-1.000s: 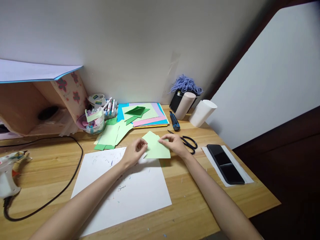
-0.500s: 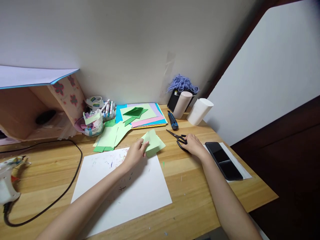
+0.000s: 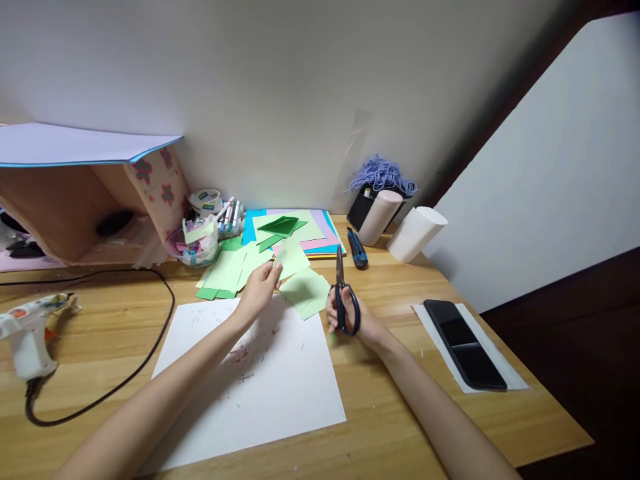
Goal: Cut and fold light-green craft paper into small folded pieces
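My left hand [image 3: 261, 287] pinches a light green paper piece [image 3: 291, 259] by its lower left edge, lifted over the desk. Just below it lies another light green paper piece [image 3: 307, 293], partly over the corner of a white sheet [image 3: 280, 393] with coloured marks. To the right, my right hand [image 3: 356, 319] is closed around the handles of black scissors [image 3: 340, 293]. Their blades point up and away from me and look closed. More light green paper pieces [image 3: 227, 270] lie behind my left hand, with darker green ones under them.
A glue gun [image 3: 31, 333] with a black cord lies at left. Along the back are a tub of scraps [image 3: 195, 248], markers [image 3: 230, 217], stacked coloured paper [image 3: 320, 223], a blue-black utility knife [image 3: 357, 249] and a white roll [image 3: 417, 233]. A phone [image 3: 465, 343] rests at right.
My right hand has lifted the scissors off the desk and brought them left, turned upright. My left hand has raised one light green piece, leaving another below. The view has shifted slightly.
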A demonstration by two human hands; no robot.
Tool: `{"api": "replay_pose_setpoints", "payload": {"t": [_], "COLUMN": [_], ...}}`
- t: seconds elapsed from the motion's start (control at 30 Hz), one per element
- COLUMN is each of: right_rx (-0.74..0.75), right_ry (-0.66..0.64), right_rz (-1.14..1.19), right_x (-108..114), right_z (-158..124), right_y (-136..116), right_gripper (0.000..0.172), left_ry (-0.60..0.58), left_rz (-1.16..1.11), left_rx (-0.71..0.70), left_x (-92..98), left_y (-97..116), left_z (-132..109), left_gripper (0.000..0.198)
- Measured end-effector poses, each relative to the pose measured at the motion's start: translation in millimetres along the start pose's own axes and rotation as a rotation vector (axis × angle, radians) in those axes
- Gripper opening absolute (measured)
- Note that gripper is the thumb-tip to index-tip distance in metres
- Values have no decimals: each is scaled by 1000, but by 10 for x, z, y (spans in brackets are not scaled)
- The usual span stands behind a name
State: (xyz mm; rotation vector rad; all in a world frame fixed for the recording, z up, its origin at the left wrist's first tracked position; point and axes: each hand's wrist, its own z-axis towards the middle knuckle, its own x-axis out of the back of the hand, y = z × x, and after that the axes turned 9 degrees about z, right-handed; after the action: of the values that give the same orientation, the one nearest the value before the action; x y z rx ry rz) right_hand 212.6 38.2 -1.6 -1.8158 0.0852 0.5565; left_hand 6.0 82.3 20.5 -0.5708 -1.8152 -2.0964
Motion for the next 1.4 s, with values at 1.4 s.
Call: {"api": "replay_pose_setpoints", "payload": {"t": [1.4], "right_rx": [75], "right_ry": [-11], "right_rz": [-418], "right_x": [-298], "right_z": [-209], "right_y": [279], "right_gripper": [44], "left_ry": [-139], "left_rz": [25], "left_rx": [-46], "left_x": [6], "left_y": [242], "left_z": [-129], "left_gripper": [38]}}
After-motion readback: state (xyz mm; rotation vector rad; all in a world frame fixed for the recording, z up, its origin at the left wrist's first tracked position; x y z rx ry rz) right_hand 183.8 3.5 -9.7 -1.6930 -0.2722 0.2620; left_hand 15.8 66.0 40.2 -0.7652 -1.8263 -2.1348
